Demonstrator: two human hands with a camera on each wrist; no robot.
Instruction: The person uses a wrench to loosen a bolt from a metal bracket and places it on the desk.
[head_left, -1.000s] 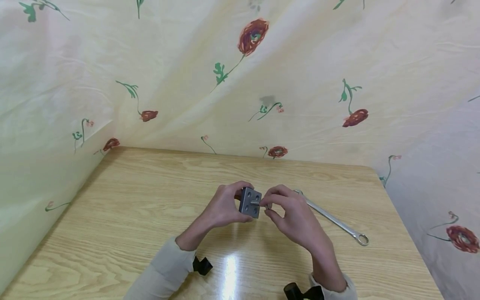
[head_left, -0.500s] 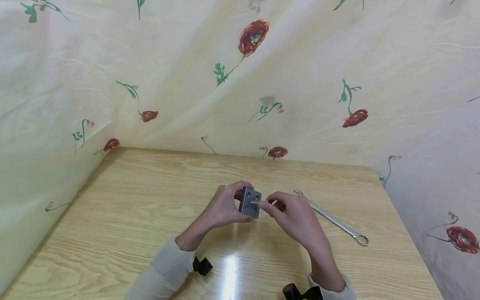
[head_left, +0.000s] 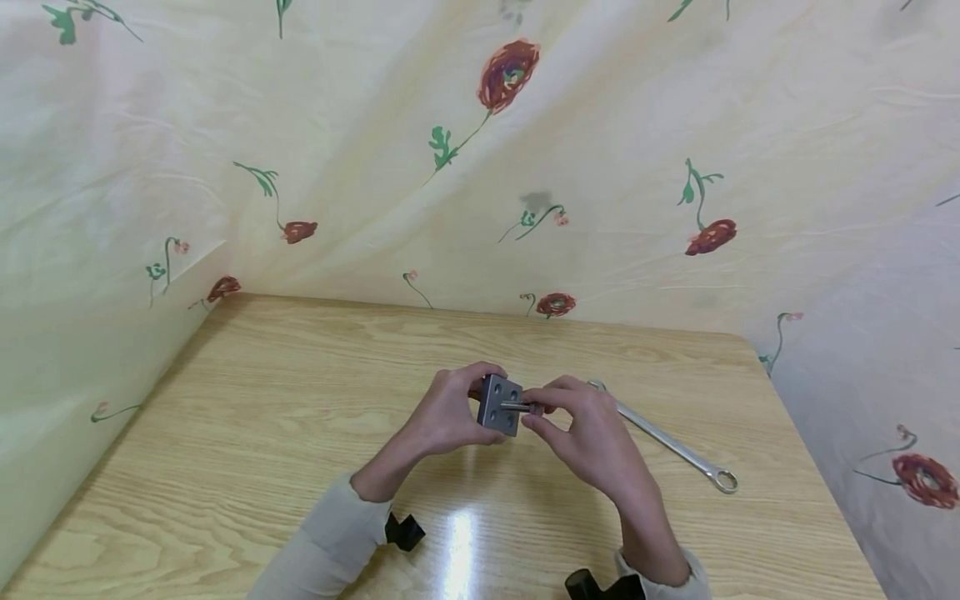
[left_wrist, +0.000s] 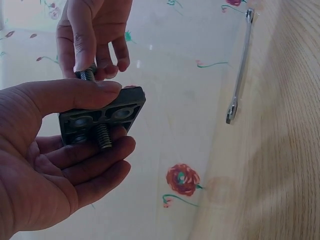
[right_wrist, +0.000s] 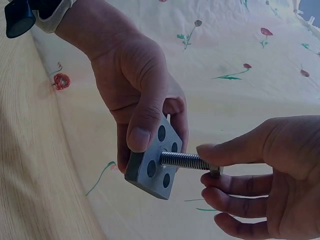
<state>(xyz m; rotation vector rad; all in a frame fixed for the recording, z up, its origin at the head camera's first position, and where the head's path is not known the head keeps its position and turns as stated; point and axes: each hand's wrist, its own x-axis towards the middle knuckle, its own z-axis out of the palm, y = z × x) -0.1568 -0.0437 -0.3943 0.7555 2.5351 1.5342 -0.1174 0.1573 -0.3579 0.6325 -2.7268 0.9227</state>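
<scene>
My left hand [head_left: 448, 417] grips a grey metal plate [head_left: 490, 410] by its edges, thumb on one side and fingers on the other. Round holes sit near the plate's corners. Through its middle runs a threaded bolt [right_wrist: 185, 160], its tip [left_wrist: 104, 137] sticking out of the far face in the left wrist view. At the bolt's head [right_wrist: 216, 171], my right hand [head_left: 588, 429] pinches with thumb and index finger, the other fingers loosely bent. A long stretch of thread shows between plate and head. Both hands are raised over the table.
A long combination wrench [head_left: 667, 437] lies slantwise on the wooden table [head_left: 300, 400], right of my right hand. Flower-patterned cloth [head_left: 360, 150] hangs behind the table and along its sides. Black wrist cameras [head_left: 405, 532] sit at both cuffs.
The right hand's fingers have shifted around the bolt head, rolling one way and then back. Left hand and plate have stayed in place, and the wrench has not moved.
</scene>
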